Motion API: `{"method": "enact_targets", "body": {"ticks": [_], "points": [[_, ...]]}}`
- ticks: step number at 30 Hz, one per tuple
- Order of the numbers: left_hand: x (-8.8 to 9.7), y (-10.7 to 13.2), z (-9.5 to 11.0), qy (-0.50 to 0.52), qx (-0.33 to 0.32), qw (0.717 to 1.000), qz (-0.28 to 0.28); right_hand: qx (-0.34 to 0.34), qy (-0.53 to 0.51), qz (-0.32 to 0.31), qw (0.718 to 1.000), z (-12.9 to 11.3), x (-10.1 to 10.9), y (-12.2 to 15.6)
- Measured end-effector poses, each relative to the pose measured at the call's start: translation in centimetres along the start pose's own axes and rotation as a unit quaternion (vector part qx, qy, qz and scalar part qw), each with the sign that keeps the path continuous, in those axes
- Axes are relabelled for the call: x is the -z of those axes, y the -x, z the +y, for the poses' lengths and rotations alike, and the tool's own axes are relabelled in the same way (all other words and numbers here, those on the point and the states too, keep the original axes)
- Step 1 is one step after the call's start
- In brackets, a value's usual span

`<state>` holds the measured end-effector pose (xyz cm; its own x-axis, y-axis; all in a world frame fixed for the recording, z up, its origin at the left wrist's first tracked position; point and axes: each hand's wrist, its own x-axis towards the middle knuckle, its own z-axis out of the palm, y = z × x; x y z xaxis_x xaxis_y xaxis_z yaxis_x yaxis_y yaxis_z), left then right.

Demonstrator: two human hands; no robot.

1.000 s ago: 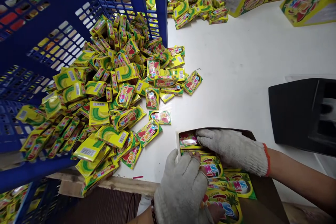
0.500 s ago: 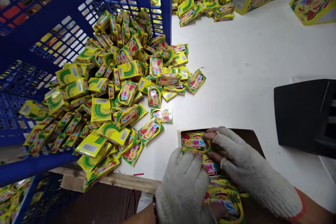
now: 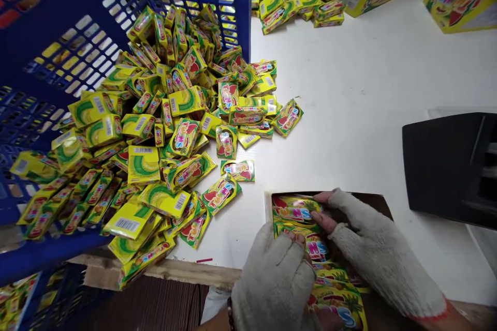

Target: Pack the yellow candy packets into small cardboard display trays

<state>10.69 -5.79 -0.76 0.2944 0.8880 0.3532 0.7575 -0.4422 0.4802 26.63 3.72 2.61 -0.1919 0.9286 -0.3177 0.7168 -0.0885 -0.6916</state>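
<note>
The left hand (image 3: 277, 279), in a fingerless white knit glove, lies curled over the row of small yellow-and-green candy packets (image 3: 306, 230) standing in the shallow brown cardboard tray (image 3: 378, 204) at the near edge of the white worktop (image 3: 357, 93). The right hand (image 3: 373, 253), gloved alike, presses bare fingertips (image 3: 323, 220) on the packets at the far end of the row; neither hand is clamped around one. The tray's near part is hidden under both hands and cut off by the frame. Open worktop lies beyond the tray. A loose heap of the same packets (image 3: 163, 134) spills from the tipped blue plastic crate (image 3: 50, 46) on the left; a black box (image 3: 446, 165) sits right, partly cut off.
</note>
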Motion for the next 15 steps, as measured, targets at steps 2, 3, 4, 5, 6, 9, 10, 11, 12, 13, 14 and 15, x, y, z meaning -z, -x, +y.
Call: {"method": "enact_targets", "body": {"ticks": [2, 3, 4, 5, 6, 9, 10, 11, 12, 13, 14, 15], "points": [[0.0, 0.0, 0.0, 0.004, -0.002, 1.000, -0.018, 0.000, 0.017, 0.014, 1.000, 0.3, 1.0, 0.2], [0.1, -0.1, 0.0, 0.006, -0.002, 1.000, -0.022, 0.005, 0.027, 0.022, 0.999, 0.6, 1.5, 0.3], [0.1, -0.1, 0.0, 0.008, -0.002, 1.000, -0.021, 0.017, 0.035, 0.025, 0.999, 0.9, 1.7, 0.3], [0.1, -0.3, 0.0, 0.011, -0.001, 1.000, -0.012, 0.038, 0.044, 0.019, 0.998, 1.3, 1.7, 0.3], [0.1, -0.4, 0.1, 0.016, 0.003, 1.000, 0.002, 0.068, 0.057, 0.007, 0.996, 1.7, 1.5, 0.3], [0.0, -0.5, 0.1, 0.026, 0.013, 0.999, 0.029, 0.152, 0.106, -0.027, 0.982, 2.6, 0.3, 0.0], [0.0, -0.4, 0.1, 0.026, 0.013, 0.999, 0.026, 0.166, 0.123, -0.035, 0.978, 2.7, 0.1, -0.1], [0.0, -0.3, 0.1, 0.024, 0.011, 1.000, 0.017, 0.172, 0.138, -0.041, 0.975, 2.7, 0.1, -0.1], [-0.1, -0.2, 0.0, 0.023, 0.006, 1.000, 0.007, 0.171, 0.146, -0.049, 0.973, 2.6, 0.2, -0.2], [-0.1, -0.1, -0.1, 0.024, 0.002, 1.000, -0.002, 0.167, 0.143, -0.055, 0.974, 2.5, 0.5, -0.3], [-0.1, 0.1, -0.2, 0.026, 0.000, 1.000, -0.008, 0.159, 0.131, -0.054, 0.977, 2.3, 0.9, -0.3], [-0.2, 0.2, -0.2, 0.030, -0.001, 0.999, -0.014, 0.148, 0.110, -0.041, 0.982, 2.0, 1.3, -0.4]]}}
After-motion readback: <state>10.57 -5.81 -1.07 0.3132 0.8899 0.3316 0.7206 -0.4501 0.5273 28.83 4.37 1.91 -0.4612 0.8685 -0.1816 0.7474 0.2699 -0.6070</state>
